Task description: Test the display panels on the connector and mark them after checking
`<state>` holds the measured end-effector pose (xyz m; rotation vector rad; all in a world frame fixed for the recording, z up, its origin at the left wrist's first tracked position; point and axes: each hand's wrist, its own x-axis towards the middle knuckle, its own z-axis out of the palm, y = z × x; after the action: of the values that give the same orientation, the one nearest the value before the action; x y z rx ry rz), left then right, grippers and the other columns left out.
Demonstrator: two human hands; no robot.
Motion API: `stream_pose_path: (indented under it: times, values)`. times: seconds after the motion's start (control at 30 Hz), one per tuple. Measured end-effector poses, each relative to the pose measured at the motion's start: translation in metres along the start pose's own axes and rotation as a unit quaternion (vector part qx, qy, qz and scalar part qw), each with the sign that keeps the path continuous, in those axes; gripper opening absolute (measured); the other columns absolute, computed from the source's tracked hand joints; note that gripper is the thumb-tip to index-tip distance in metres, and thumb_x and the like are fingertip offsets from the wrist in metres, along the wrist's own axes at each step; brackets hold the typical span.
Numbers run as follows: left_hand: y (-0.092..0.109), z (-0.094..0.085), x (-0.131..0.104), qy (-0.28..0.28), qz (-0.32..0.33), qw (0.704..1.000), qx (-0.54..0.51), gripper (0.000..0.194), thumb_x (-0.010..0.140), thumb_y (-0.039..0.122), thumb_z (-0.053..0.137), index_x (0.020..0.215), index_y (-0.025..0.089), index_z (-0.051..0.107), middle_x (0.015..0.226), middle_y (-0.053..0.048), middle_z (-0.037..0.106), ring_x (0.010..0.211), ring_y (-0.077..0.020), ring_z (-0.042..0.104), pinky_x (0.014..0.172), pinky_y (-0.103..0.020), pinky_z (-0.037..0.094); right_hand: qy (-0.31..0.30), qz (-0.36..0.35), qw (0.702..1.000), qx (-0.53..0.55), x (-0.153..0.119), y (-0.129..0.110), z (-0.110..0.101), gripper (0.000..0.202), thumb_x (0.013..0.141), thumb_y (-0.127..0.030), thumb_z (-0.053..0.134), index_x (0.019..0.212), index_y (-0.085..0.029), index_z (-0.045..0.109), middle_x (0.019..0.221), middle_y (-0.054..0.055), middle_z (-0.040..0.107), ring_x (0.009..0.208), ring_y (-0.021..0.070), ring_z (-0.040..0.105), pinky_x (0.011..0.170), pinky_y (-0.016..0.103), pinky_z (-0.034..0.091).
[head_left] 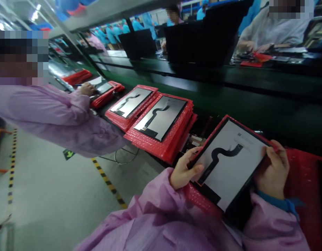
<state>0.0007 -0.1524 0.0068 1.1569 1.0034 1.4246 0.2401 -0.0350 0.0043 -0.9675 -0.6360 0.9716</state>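
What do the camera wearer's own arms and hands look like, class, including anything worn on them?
Both arms have loose, pinkish-purple long sleeves. The left hand is bare, with no band showing at its wrist. The right hand is also ungloved, but a teal-blue band crosses its wrist by the cuff, with a short tab sticking out.

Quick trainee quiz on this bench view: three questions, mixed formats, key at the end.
1. True or false: the left hand and right hand grip the same display panel.
2. What lies directly under the nearest stacked panel?
A) Cardboard tray
B) Red bubble wrap
C) Blue cloth
3. Fill in: the blue wristband is on the ____ wrist.

Key: 1 true; 2 B; 3 right
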Motion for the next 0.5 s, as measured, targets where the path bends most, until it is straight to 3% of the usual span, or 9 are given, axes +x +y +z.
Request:
stream_pose_path:
  times: [0.07,0.17,0.3,0.4,0.5]
  values:
    - [0.027,-0.014,-0.002,0.011,0.016,0.999,0.032,0.053,0.086,0.030,0.077,0.134,0.018,0.059,0.124,-0.011,0.072,0.111,-0.0245,0.070,0.095,-0.033,0.056,-0.026,0.031,0.999,0.029,-0.004,-0.001,0.005,0.023,0.069,-0.027,0.074,0.092,-0.024,0.074,0.084,0.001,0.065,0.072,0.0114,0.063,0.060,0.025,0.050]
    - [0.071,-0.044,-0.004,0.073,0.009,0.996,0.050,0.053,0.084,0.029,0.079,0.133,0.018,0.062,0.123,-0.011,0.073,0.104,-0.0231,0.072,0.087,-0.029,0.058,-0.076,0.059,0.995,0.016,-0.009,-0.003,0.010,0.033,0.068,-0.034,0.073,0.098,-0.021,0.068,0.085,0.002,0.069,0.064,0.0119,0.063,0.049,0.022,0.046]
    - [0.119,-0.104,0.005,0.197,-0.024,0.979,0.045,0.067,0.074,0.027,0.086,0.135,0.019,0.061,0.091,-0.003,0.078,0.068,-0.0144,0.070,0.058,-0.021,0.055,-0.077,0.098,0.992,-0.038,-0.014,-0.002,0.013,0.042,0.060,-0.034,0.077,0.097,-0.020,0.065,0.082,0.001,0.070,0.061,0.0112,0.062,0.048,0.020,0.046]
    - [0.135,-0.155,0.023,0.269,-0.029,0.959,0.079,0.066,0.071,0.023,0.087,0.132,0.018,0.063,0.082,0.000,0.075,0.067,-0.0105,0.066,0.055,-0.017,0.053,-0.086,0.104,0.989,-0.067,-0.017,0.002,0.014,0.043,0.059,-0.034,0.077,0.098,-0.019,0.065,0.083,0.001,0.069,0.062,0.0107,0.062,0.049,0.019,0.046]
    - [0.135,-0.194,0.042,0.280,-0.087,0.944,0.152,0.065,0.075,0.021,0.084,0.134,0.012,0.059,0.073,0.003,0.070,0.062,-0.0079,0.061,0.055,-0.017,0.050,-0.115,0.080,0.984,-0.108,-0.020,0.009,0.013,0.039,0.065,-0.035,0.074,0.100,-0.019,0.065,0.086,0.000,0.068,0.064,0.0101,0.062,0.050,0.019,0.045]
